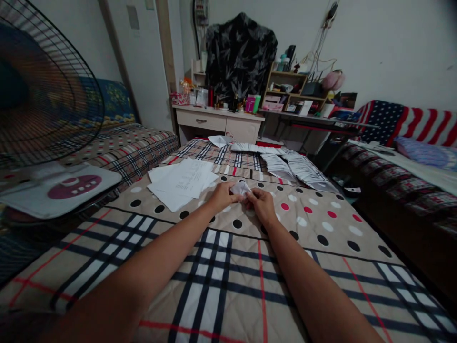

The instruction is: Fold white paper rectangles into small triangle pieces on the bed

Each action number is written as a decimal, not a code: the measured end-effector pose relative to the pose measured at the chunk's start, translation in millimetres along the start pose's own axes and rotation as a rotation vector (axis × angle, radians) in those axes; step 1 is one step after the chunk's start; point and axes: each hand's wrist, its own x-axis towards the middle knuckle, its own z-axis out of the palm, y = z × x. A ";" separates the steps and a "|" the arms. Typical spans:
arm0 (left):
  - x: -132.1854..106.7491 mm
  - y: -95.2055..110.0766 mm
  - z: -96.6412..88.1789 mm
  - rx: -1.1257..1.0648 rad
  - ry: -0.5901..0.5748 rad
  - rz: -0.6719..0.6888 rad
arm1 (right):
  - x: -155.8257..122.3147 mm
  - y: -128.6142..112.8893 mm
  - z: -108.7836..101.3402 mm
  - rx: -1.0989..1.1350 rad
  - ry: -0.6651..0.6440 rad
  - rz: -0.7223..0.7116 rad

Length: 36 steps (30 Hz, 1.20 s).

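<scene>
Both of my arms reach forward over a patterned quilt (pixel 228 267) on a bed. My left hand (pixel 222 196) and my right hand (pixel 262 204) meet in the middle and pinch a small white folded piece of paper (pixel 241 188) between their fingertips, just above the quilt. A loose stack of white sheets (pixel 182 183) lies on the quilt just left of my left hand. Rows of small white paper pieces (pixel 293 166) lie spread out beyond my hands, toward the far end of the bed.
A standing fan (pixel 46 90) with its white base (pixel 60 188) stands close at the left. A second bed (pixel 410 176) lies at the right, across a narrow dark gap. A cluttered desk (pixel 217 119) and shelf (pixel 293 90) stand at the far wall.
</scene>
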 end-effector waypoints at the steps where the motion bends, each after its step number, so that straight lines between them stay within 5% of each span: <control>1: 0.9 -1.5 1.3 -0.078 -0.032 -0.016 | -0.2 -0.3 -0.1 0.019 -0.006 0.006; 10: 3.5 -4.3 4.2 -0.199 -0.108 -0.037 | 0.4 1.7 -0.3 0.045 -0.012 0.014; 15: 4.2 -1.3 5.1 -0.182 0.025 -0.032 | -2.5 1.2 -0.4 -0.041 -0.026 -0.024; 20: 3.4 5.7 2.3 -0.069 0.181 0.095 | -3.4 -0.3 0.0 -0.208 0.025 -0.112; 28: -6.0 20.1 2.5 0.352 0.191 0.436 | -10.1 -11.7 3.5 -0.612 0.274 -0.527; 36: -8.6 24.0 2.8 0.362 0.210 0.497 | -11.7 -14.3 5.2 -0.554 0.257 -0.557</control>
